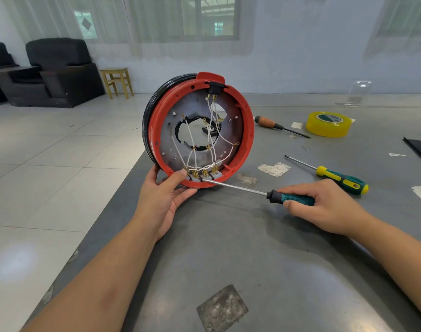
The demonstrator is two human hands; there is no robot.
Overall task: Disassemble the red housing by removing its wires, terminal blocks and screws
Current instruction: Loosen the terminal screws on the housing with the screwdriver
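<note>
Right hand (324, 207): fingers curled round the teal screwdriver (292, 198) handle, shaft running out past the fingertips to the terminal blocks (203, 174).

Left hand (167, 195): fingers wrapped under the rim of the red housing (201, 130), thumb pressed on the leftmost block; housing propped on edge on the table (252, 259).

Beyond the thumb, white wires (213, 140) remain attached.

Step, as judged: loosening a block. Next move needs the tip seated squarely and the housing held firmly.

Beyond the right-hand fingers: a yellow-handled screwdriver (341, 179).

Glossy red plastic housing (154, 130); dull grey metal plate (166, 130); scuffed matt grey table (252, 248).
</note>
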